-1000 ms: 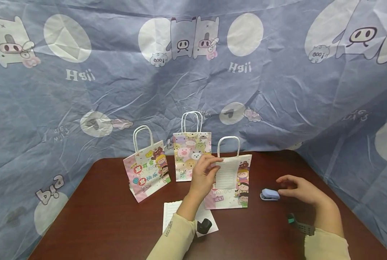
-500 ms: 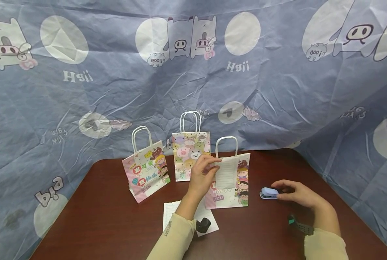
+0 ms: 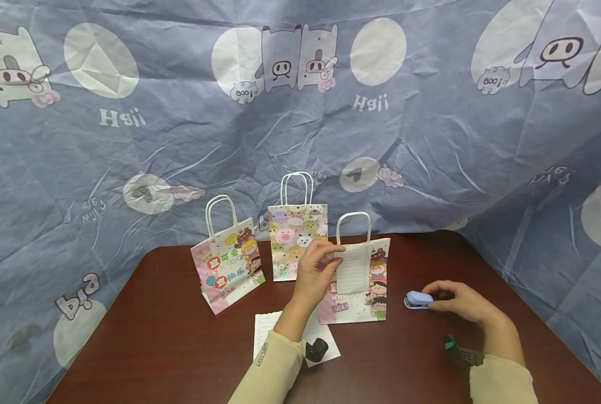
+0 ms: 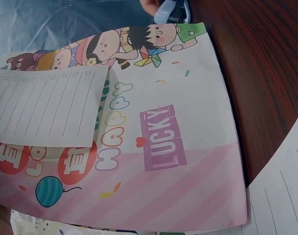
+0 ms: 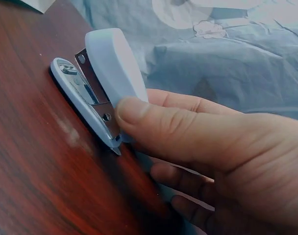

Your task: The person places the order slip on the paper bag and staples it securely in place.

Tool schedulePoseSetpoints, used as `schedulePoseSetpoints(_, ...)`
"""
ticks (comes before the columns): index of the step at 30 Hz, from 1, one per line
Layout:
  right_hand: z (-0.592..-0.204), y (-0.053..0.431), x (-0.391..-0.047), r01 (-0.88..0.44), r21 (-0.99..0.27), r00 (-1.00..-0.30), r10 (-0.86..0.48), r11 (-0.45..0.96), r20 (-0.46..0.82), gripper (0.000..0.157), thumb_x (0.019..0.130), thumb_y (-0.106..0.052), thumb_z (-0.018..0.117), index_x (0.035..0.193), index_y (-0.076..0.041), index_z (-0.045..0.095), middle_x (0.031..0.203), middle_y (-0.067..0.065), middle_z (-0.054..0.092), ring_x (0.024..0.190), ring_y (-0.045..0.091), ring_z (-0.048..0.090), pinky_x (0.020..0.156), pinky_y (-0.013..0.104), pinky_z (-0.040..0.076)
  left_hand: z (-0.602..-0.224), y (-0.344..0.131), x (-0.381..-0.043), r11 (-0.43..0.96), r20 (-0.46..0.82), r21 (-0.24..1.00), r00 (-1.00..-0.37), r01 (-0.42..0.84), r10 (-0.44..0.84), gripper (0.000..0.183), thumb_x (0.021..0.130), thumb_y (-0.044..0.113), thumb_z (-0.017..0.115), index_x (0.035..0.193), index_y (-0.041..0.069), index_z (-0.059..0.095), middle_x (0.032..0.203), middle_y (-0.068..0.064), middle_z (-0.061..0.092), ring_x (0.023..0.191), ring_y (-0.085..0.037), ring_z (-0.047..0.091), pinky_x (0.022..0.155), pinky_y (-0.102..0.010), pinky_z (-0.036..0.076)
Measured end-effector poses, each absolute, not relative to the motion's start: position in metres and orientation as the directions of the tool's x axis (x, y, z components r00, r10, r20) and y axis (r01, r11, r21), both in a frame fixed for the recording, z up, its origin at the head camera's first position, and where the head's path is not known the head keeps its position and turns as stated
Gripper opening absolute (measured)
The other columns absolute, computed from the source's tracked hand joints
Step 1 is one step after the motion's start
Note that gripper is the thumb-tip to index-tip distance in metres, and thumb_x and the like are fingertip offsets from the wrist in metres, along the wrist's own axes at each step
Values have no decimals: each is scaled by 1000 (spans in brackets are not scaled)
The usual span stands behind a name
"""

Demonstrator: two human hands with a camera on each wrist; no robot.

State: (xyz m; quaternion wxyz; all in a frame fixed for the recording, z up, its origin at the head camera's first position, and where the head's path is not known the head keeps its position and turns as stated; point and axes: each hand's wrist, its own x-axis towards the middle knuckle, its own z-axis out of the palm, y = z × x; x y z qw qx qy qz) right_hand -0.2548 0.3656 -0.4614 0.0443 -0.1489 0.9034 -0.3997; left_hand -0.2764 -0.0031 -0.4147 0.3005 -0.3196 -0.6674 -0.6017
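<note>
My left hand (image 3: 312, 275) pinches a small lined paper sheet (image 3: 353, 270) at the top edge of a paper gift bag (image 3: 354, 314). The sheet lies over the bag's printed front, and the bag stands upright with its white handle up. In the left wrist view, the sheet (image 4: 46, 107) covers part of the printed letters above a purple "LUCKY" label. To the right of the bag, my right hand (image 3: 459, 302) holds a light blue stapler (image 3: 418, 298) at its rear end. The right wrist view shows thumb and fingers around the stapler (image 5: 117, 63), its jaws apart, close over the tabletop.
Two more gift bags stand behind: a pink and white one (image 3: 229, 269) on the left and an animal-print one (image 3: 286, 238) at the back. Another lined sheet (image 3: 266, 331) lies under my left forearm. A blue printed cloth (image 3: 300, 134) hangs behind the dark red table (image 3: 179, 348).
My right hand has come down and slightly left onto the stapler and taken hold of its rear end. The left hand keeps its pinch on the sheet and bag.
</note>
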Motion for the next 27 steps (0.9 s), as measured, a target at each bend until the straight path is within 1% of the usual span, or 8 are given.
schedulePoseSetpoints(2, -461, 365, -255, -232, -729, -955, -291, 643, 48, 30, 87, -19, 76, 114, -6, 69, 105, 9, 66, 85, 8, 57, 68, 24, 49, -415, -3, -277, 75, 783, 615, -619, 785, 65, 23, 86, -3, 73, 105, 9, 74, 103, -8, 65, 97, -24, 60, 80, -25, 58)
schedulePoseSetpoints(5, -462, 365, -255, -210, -715, -971, -230, 667, 70, 30, 87, -22, 77, 114, -8, 70, 106, 9, 68, 86, 5, 57, 70, 23, 48, -415, -3, -277, 72, 780, 618, -622, 783, 70, 24, 85, -3, 74, 105, 9, 75, 103, -9, 65, 98, -22, 61, 80, -24, 58)
schedulePoseSetpoints(10, -463, 367, -256, -179, -680, -984, -122, 711, 131, 32, 87, -29, 77, 114, -12, 72, 113, 7, 69, 91, -3, 54, 75, 18, 45, -414, -4, -275, 76, 787, 608, -612, 791, 75, 25, 84, -4, 74, 106, 9, 74, 104, -9, 64, 96, -18, 61, 77, -24, 59)
schedulePoseSetpoints(13, -462, 370, -256, -158, -684, -986, -81, 712, 144, 35, 88, -34, 76, 117, -13, 71, 116, 5, 68, 93, -4, 52, 75, 18, 43, -414, -4, -276, 73, 786, 610, -614, 789, 72, 25, 84, -5, 74, 106, 8, 74, 104, -10, 64, 97, -15, 60, 76, -23, 59)
schedulePoseSetpoints(18, -461, 372, -257, -138, -703, -988, -41, 698, 152, 41, 90, -38, 74, 122, -13, 69, 113, 0, 67, 91, -3, 51, 75, 18, 42, -415, -3, -276, 66, 776, 623, -627, 779, 68, 24, 85, -4, 73, 106, 9, 74, 104, -9, 64, 95, -17, 59, 75, -22, 58)
schedulePoseSetpoints(21, -460, 370, -257, -141, -711, -984, -21, 689, 174, 41, 90, -37, 74, 123, -13, 68, 110, -3, 68, 90, -4, 52, 74, 17, 43, -415, -3, -276, 53, 768, 634, -636, 771, 73, 23, 86, -4, 73, 106, 8, 74, 104, -10, 64, 97, -18, 59, 77, -23, 58)
schedulePoseSetpoints(24, -459, 368, -257, -162, -729, -980, -25, 665, 195, 41, 92, -33, 73, 125, -10, 67, 109, -6, 68, 90, -6, 53, 73, 17, 47, -414, -2, -275, 27, 762, 643, -643, 765, 78, 23, 86, -4, 72, 106, 6, 74, 105, -12, 64, 100, -14, 59, 83, -25, 58)
schedulePoseSetpoints(27, -457, 367, -256, -188, -789, -980, -56, 585, 191, 42, 96, -27, 68, 130, -3, 61, 109, -11, 66, 92, -6, 60, 75, 20, 54, -413, -3, -274, 11, 756, 650, -649, 760, 82, 23, 86, -6, 72, 107, 4, 73, 105, -13, 63, 103, -10, 59, 89, -27, 58)
